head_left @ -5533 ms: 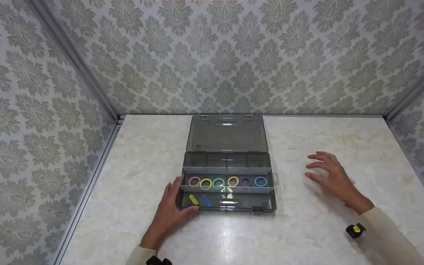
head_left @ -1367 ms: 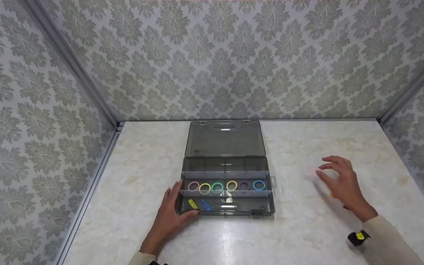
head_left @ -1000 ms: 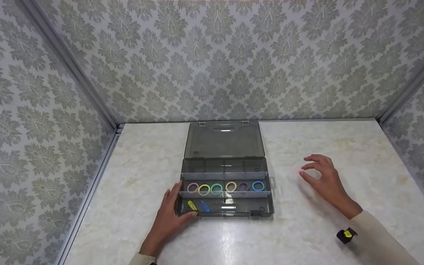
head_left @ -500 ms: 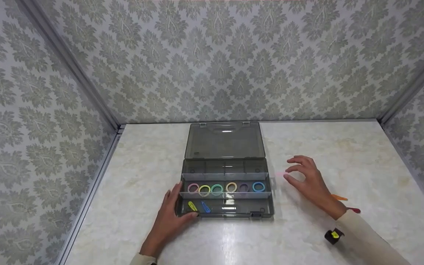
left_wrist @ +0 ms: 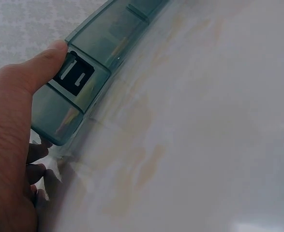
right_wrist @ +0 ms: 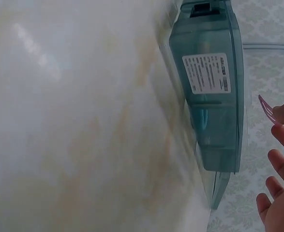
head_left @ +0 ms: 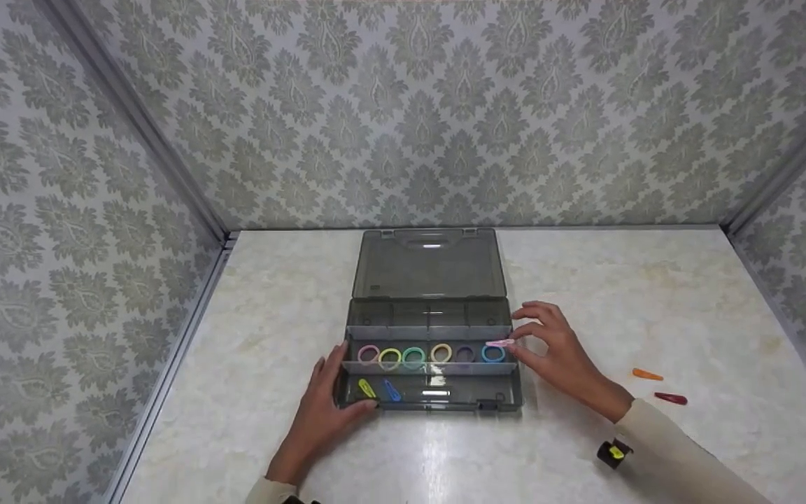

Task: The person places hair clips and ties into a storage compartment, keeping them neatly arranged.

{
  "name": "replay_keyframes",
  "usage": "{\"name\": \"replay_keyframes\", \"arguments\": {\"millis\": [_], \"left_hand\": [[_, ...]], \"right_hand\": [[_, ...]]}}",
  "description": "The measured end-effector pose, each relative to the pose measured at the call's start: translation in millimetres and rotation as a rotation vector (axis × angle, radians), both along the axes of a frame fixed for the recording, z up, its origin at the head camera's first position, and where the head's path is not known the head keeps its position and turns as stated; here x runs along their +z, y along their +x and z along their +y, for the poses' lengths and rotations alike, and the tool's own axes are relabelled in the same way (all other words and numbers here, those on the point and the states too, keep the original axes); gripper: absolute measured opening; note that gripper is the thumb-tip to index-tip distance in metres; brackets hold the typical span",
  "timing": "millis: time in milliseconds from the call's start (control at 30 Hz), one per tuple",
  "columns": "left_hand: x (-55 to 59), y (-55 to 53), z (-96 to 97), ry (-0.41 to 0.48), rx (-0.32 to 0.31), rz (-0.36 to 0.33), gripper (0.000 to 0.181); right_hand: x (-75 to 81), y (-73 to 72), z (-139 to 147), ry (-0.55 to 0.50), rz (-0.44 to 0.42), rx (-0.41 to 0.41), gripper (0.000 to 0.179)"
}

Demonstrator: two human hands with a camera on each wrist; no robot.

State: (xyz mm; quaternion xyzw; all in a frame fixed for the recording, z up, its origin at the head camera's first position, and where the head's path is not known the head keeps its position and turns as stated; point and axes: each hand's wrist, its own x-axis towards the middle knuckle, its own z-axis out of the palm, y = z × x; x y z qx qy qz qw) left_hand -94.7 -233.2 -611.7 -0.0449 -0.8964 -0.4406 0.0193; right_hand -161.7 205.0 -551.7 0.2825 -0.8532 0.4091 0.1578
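A grey see-through divided box [head_left: 429, 266] stands with its lid laid back. My left hand [head_left: 322, 409] grips its front left corner; in the left wrist view the thumb [left_wrist: 47, 63] lies on the front wall. My right hand [head_left: 564, 360] pinches a pink hair clip [head_left: 499, 343] between thumb and finger, above the blue hair tie [head_left: 492, 353] at the right end of the middle row. Against the wall in the right wrist view, the pink clip [right_wrist: 266, 110] shows side-on. A yellow clip [head_left: 366, 388] and a blue clip [head_left: 392, 390] lie in the front compartment.
Several coloured hair ties, such as a green one [head_left: 413, 358], line the middle compartment. On the table [head_left: 270, 294] to the right lie an orange clip [head_left: 648, 374] and a dark red clip [head_left: 670, 398]. Patterned walls [head_left: 403, 140] enclose the back and sides.
My right hand picked up the pink clip at the right and has carried it left to above the box's right side. The orange and red clips are now uncovered. My left hand stays put.
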Motion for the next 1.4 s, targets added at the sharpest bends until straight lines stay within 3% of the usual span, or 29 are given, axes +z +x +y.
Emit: {"name": "replay_keyframes", "arguments": {"millis": [533, 733, 967, 1200, 1400], "left_hand": [[-1.5, 2.8, -0.6, -0.021, 0.008, 0.010, 0.118], [-1.5, 2.4, 0.2, -0.041, 0.002, 0.032, 0.117], [2.1, 2.3, 1.8, -0.046, 0.014, 0.008, 0.118], [2.1, 1.9, 2.1, -0.055, 0.015, 0.006, 0.119], [1.6, 3.4, 1.0, -0.028, 0.019, -0.010, 0.120]], "right_hand": [[-2.7, 15.1, -49, 0.077, 0.020, 0.140, 0.017], [-4.9, 14.8, -63, 0.111, 0.049, 0.205, 0.015], [-6.2, 13.2, -78, 0.147, 0.061, 0.280, 0.014], [-6.8, 10.8, -95, 0.193, 0.046, 0.313, 0.010], [-9.2, 7.5, -106, 0.247, 0.087, 0.332, 0.011]]}}
